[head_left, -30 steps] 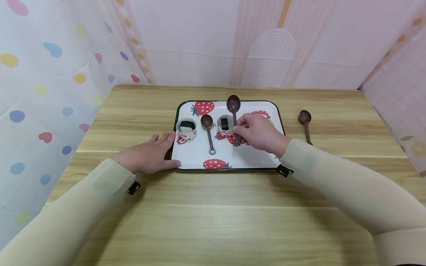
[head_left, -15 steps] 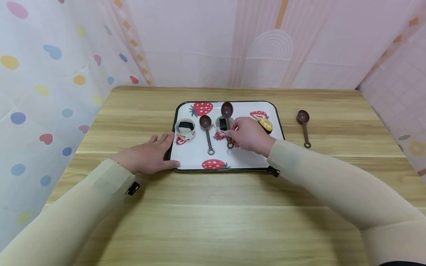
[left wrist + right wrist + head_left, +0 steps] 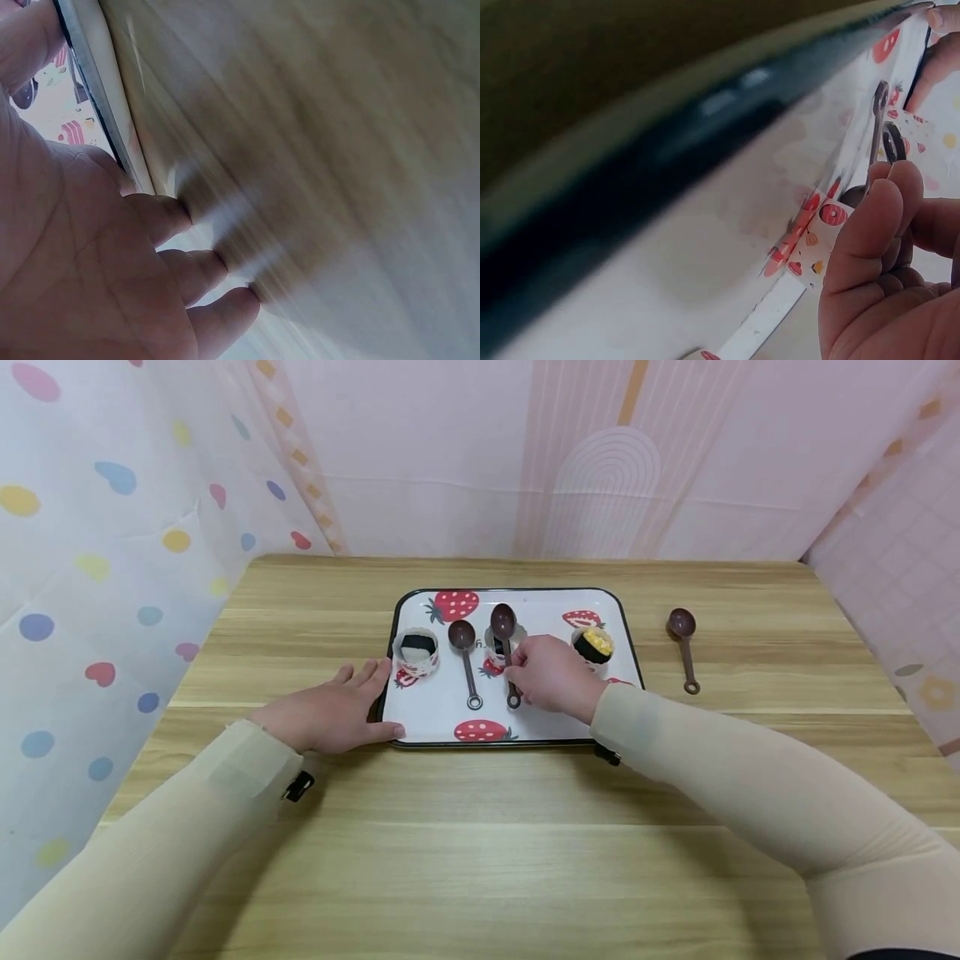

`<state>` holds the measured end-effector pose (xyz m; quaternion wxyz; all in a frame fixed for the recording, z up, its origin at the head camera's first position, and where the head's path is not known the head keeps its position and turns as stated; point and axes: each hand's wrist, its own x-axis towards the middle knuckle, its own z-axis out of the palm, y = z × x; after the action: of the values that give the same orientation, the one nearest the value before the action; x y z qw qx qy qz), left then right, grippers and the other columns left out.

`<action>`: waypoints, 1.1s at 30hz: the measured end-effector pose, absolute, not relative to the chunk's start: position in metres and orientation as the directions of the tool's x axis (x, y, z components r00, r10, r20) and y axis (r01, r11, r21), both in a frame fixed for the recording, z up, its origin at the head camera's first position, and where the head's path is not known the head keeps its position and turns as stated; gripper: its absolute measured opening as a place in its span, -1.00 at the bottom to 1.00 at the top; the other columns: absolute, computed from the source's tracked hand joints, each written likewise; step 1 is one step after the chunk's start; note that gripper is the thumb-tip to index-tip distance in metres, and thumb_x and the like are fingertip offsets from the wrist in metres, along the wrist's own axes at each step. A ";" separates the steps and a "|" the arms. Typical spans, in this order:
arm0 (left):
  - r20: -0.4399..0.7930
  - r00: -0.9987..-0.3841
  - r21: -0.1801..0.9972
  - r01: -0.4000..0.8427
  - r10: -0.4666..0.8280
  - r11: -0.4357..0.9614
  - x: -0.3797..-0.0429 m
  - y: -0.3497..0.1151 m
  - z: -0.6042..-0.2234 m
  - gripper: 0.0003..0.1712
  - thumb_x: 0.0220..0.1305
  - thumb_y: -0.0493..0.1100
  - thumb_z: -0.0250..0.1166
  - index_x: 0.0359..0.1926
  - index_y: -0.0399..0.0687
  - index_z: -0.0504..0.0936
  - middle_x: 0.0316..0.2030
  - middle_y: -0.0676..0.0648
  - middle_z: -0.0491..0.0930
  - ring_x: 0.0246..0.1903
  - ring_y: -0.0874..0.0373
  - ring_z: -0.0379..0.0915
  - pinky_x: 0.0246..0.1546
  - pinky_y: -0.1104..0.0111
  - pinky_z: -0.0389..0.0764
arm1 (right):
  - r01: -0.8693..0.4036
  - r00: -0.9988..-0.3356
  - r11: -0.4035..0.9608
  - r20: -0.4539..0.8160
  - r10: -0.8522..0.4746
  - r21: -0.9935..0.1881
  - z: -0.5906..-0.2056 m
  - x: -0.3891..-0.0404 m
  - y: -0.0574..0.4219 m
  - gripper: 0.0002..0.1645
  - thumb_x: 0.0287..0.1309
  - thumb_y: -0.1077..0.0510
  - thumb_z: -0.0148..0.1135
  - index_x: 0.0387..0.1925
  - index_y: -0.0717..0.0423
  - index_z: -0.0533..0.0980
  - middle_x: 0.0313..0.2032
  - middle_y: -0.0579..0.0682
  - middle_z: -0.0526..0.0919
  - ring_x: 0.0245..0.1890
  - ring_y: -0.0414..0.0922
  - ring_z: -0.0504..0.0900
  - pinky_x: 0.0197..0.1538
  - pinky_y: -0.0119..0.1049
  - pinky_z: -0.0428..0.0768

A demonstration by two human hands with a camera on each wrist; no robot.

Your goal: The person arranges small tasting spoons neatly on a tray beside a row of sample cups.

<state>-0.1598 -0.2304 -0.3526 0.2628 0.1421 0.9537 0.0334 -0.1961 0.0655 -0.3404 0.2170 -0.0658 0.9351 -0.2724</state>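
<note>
My right hand pinches the handle of a brown measuring spoon over the tray, its ring end sticking out past the fingertips in the right wrist view. The spoon's bowl overlaps the middle paper cup, partly covering the black-and-white sushi piece in it. Just left, a second measuring spoon lies on the strawberry-print tray. At the tray's left edge rests my left hand, fingers extended, thumb on the rim; its fingertips reach down beside the tray in the left wrist view.
Another paper cup with a black-banded sushi piece stands on the tray's left side. A sushi piece with yellow topping sits in a cup at right. A third brown measuring spoon lies on the wooden table right of the tray.
My right hand has moved left and toward me with the measuring spoon, which now sits nearer the spoon on the tray. The yellow-topped sushi has come into view. My left hand has stayed put.
</note>
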 end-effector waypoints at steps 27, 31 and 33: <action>-0.489 -0.824 0.140 0.248 0.285 0.959 -0.160 -0.232 -0.354 0.33 0.40 0.54 0.11 0.70 -0.21 -0.31 0.67 -0.41 -0.24 0.59 -0.59 -0.31 0.51 -0.36 0.09 | 0.054 -0.884 0.834 -0.414 -0.215 -0.550 -0.334 -0.194 0.076 -0.75 0.52 0.00 0.23 -0.25 0.05 0.63 -0.40 0.00 0.72 -0.45 -0.14 0.63 -0.45 -0.35 0.52; -0.489 -0.823 0.141 0.251 0.288 0.958 -0.160 -0.231 -0.354 0.32 0.41 0.54 0.11 0.70 -0.21 -0.31 0.67 -0.41 -0.23 0.59 -0.59 -0.31 0.52 -0.36 0.08 | 0.035 -0.898 0.847 -0.389 -0.206 -0.530 -0.334 -0.195 0.082 -0.75 0.52 0.01 0.22 -0.25 0.06 0.64 -0.38 0.00 0.73 -0.46 -0.13 0.63 -0.46 -0.36 0.52; -0.491 -0.823 0.139 0.250 0.286 0.958 -0.160 -0.232 -0.354 0.32 0.41 0.54 0.11 0.70 -0.21 -0.31 0.67 -0.41 -0.24 0.59 -0.58 -0.31 0.52 -0.36 0.09 | 0.032 -0.900 0.851 -0.384 -0.204 -0.525 -0.333 -0.195 0.084 -0.75 0.52 0.01 0.23 -0.24 0.07 0.65 -0.38 0.01 0.73 -0.45 -0.12 0.63 -0.45 -0.35 0.51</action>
<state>-0.1603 -0.2315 -0.3540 0.2621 0.1403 0.9542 0.0344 -0.1947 0.0844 -0.3334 0.2184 -0.0459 0.9368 -0.2695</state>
